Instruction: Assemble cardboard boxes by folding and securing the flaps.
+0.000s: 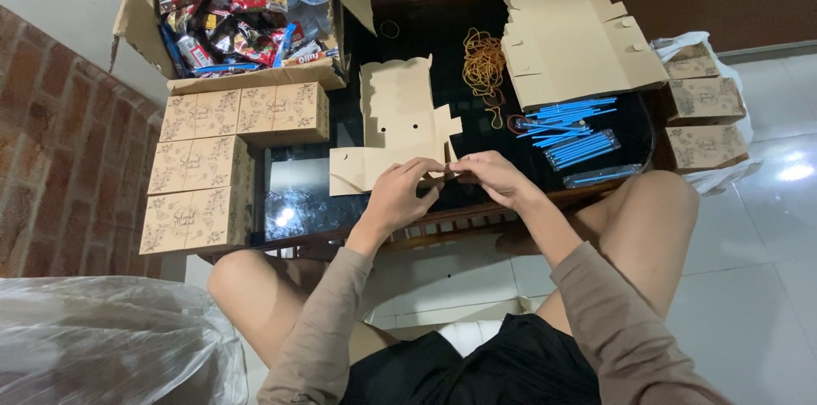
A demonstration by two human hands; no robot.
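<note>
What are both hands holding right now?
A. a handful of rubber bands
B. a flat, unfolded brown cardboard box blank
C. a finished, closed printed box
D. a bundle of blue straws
B: the left hand and right hand both pinch the near edge of the flat cardboard box blank; the blue straws, rubber bands and finished boxes lie untouched.

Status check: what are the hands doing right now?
Left hand and right hand both pinching near edge of flat cardboard box blank. Rubber bands and blue straws lie clear, beyond.

6 closed printed boxes [223,154], 1 snack carton [247,77], 2 hands [400,196]
</note>
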